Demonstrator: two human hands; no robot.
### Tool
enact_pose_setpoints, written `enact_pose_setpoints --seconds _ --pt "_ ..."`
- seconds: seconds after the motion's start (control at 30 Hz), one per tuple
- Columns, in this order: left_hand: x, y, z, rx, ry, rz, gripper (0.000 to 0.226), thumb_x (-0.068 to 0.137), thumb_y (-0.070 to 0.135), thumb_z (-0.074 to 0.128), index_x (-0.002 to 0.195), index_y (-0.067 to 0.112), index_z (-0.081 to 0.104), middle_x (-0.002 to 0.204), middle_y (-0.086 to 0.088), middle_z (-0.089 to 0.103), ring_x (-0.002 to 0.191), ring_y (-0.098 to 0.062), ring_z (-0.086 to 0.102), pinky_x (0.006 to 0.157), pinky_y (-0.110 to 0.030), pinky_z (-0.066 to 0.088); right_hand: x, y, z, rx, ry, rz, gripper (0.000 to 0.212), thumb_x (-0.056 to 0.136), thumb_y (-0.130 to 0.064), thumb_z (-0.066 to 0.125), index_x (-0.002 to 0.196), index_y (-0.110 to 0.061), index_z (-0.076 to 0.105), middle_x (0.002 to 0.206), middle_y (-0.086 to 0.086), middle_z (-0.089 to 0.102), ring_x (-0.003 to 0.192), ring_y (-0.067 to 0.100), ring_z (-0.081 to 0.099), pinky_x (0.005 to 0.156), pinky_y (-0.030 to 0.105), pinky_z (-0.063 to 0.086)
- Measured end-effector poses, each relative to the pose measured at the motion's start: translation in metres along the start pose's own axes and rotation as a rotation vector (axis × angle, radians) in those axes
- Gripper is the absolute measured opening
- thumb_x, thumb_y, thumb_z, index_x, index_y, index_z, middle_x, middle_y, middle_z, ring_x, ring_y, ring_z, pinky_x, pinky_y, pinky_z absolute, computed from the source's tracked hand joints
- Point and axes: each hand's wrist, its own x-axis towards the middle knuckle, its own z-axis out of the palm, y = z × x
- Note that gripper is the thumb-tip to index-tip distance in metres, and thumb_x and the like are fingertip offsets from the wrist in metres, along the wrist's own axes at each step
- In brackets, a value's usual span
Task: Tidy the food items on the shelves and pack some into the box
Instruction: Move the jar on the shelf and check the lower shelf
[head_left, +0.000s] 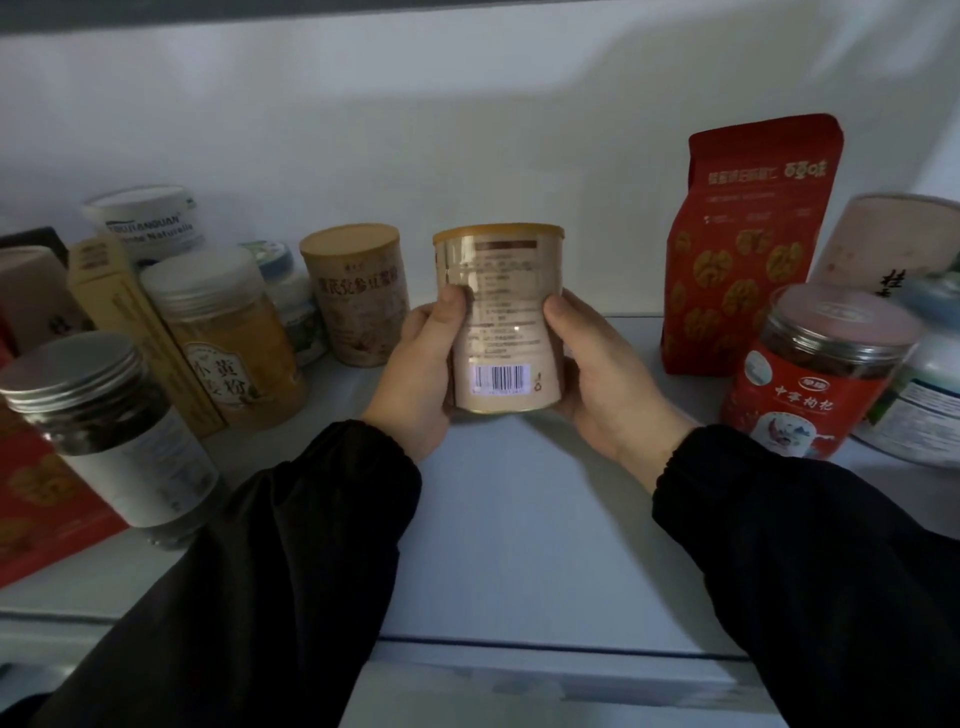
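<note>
My left grip (421, 374) and right grip (597, 379) both curl round the tin can (501, 322), one on each side. Each thumb presses the printed face and the fingers wrap behind. The can stands upright over the middle of the shelf (519, 519), its barcode towards me and its tan lid on. I cannot tell whether its base touches the shelf.

Just left of it, near the shelf's back edge, stands a tan canister (358, 296). Further left are a jar of yellow powder (228, 332), a leaning tan carton (130, 322) and, behind them, a white tub (145, 218). A dark jar with a metal lid (104, 426) sits near the left front.

Towards the right back stands a red bag (753, 244). A red-labelled jar (815, 374) stands in front of it, with a pale canister (893, 244) behind that.
</note>
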Motion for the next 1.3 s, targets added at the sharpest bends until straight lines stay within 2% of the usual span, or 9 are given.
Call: enact_pose_setpoints --seconds 0.07,0.23,0.4,0.6,0.73,0.9,1.0,1.2,1.3 --pt "0.001 0.002 0.002 -0.029 -0.021 0.009 0.073 0.094 0.065 0.047 0.139 0.009 0.06 0.134 -0.017 0.069 0.127 -0.031 0.065 0.106 -0.048 0.051 -0.002 -0.002 0.0 -0.017 -0.013 -0.009 0.052 0.094 -0.047 0.058 0.142 -0.029 0.058 0.127 -0.002 0.073 0.118 0.021 0.07 0.093 0.051 0.059" --pt "0.002 0.0 0.003 -0.08 -0.064 -0.036 0.075 0.103 0.061 0.029 0.148 0.006 0.052 0.141 -0.019 0.063 0.133 -0.031 0.06 0.112 -0.048 0.047 -0.002 0.003 0.003 0.042 -0.063 0.049 0.054 0.098 -0.045 0.058 0.148 -0.027 0.048 0.131 0.0 0.071 0.12 0.021 0.069 0.089 0.044 0.061" --pt "0.004 0.001 0.005 -0.044 -0.011 -0.063 0.068 0.108 0.056 0.026 0.145 0.007 0.055 0.136 -0.016 0.068 0.129 -0.028 0.064 0.113 -0.049 0.046 -0.001 0.004 -0.001 -0.071 -0.032 -0.046 0.054 0.097 -0.04 0.059 0.149 -0.027 0.047 0.134 0.002 0.07 0.124 0.025 0.067 0.103 0.058 0.054" --pt "0.001 0.001 0.002 -0.046 -0.153 -0.098 0.075 0.096 0.066 0.042 0.148 0.013 0.054 0.143 -0.018 0.062 0.136 -0.033 0.058 0.119 -0.057 0.038 0.0 0.007 -0.003 -0.297 0.032 -0.113 0.086 0.081 -0.069 0.075 0.155 -0.044 0.038 0.132 0.001 0.071 0.121 0.023 0.069 0.104 0.056 0.053" --pt "-0.003 -0.001 0.002 -0.056 -0.157 -0.058 0.065 0.095 0.06 0.048 0.142 0.016 0.058 0.142 -0.015 0.064 0.134 -0.033 0.059 0.117 -0.058 0.04 0.0 0.011 -0.005 -0.327 0.027 -0.1 0.093 0.077 -0.072 0.077 0.156 -0.047 0.036 0.139 -0.002 0.066 0.127 0.019 0.065 0.109 0.05 0.051" --pt "-0.002 0.001 0.002 -0.142 -0.022 -0.087 0.069 0.091 0.065 0.041 0.136 0.019 0.063 0.137 -0.014 0.068 0.129 -0.031 0.063 0.113 -0.057 0.043 -0.003 0.008 -0.006 -0.291 0.017 -0.138 0.064 0.1 -0.031 0.063 0.156 -0.049 0.036 0.121 -0.005 0.071 0.108 0.012 0.072 0.095 0.037 0.06" --pt "0.0 0.001 -0.001 -0.137 0.059 -0.096 0.065 0.103 0.062 0.025 0.13 0.018 0.066 0.131 -0.015 0.071 0.124 -0.031 0.067 0.111 -0.054 0.046 -0.009 0.007 -0.005 -0.362 0.003 -0.154 0.067 0.103 -0.022 0.063 0.158 -0.046 0.034 0.12 -0.009 0.068 0.104 0.005 0.07 0.086 0.022 0.058" --pt "-0.002 -0.001 -0.006 -0.081 0.088 -0.105 0.073 0.096 0.069 0.037 0.141 0.015 0.06 0.139 -0.015 0.066 0.132 -0.031 0.061 0.108 -0.047 0.049 -0.009 0.01 -0.007 -0.486 0.027 -0.175 0.091 0.082 -0.055 0.076 0.156 -0.057 0.024 0.136 -0.005 0.056 0.118 0.0 0.061 0.1 0.039 0.057" --pt "-0.005 -0.002 -0.009 -0.047 0.105 -0.074 0.061 0.09 0.062 0.045 0.129 0.021 0.069 0.133 -0.013 0.07 0.126 -0.029 0.066 0.105 -0.046 0.053 -0.009 0.013 -0.005 -0.535 0.042 -0.195 0.097 0.085 -0.049 0.081 0.157 -0.057 0.018 0.136 -0.003 0.054 0.117 -0.001 0.06 0.101 0.043 0.057"
